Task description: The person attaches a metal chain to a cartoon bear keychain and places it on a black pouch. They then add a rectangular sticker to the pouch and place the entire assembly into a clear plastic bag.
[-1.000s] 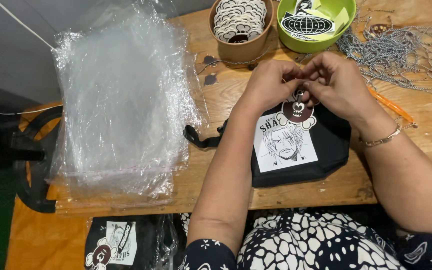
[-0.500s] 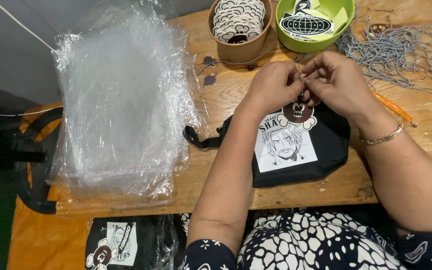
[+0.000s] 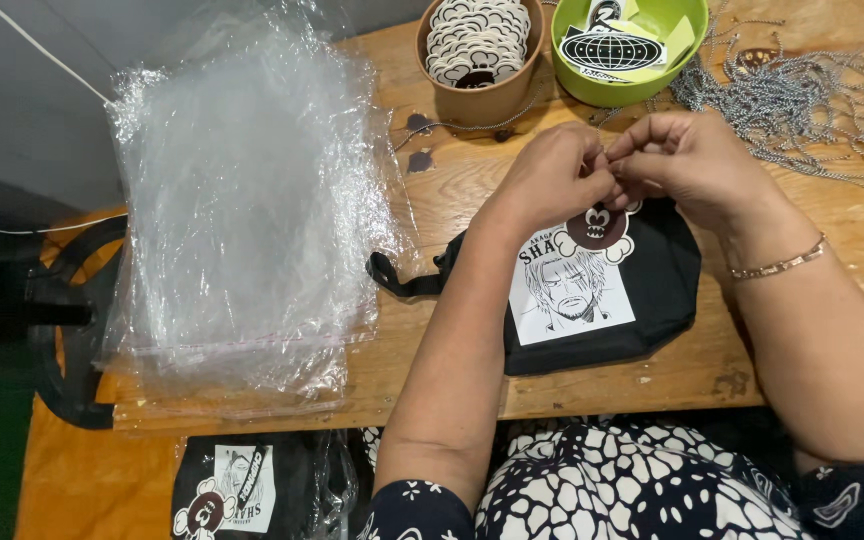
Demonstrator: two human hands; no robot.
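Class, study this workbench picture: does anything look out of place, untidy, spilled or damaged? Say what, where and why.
The ball chains lie in a loose tangle at the table's far right corner, not in a bowl. The stack of clear plastic bags is crumpled and overhangs the left edge. Two small dark pieces lie stray near the brown cup. Nothing looks damaged.

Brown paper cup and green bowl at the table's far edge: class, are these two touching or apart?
Cannot tell. In the head view the brown paper cup and the green bowl sit side by side with rims almost meeting, but no clear gap or contact shows.
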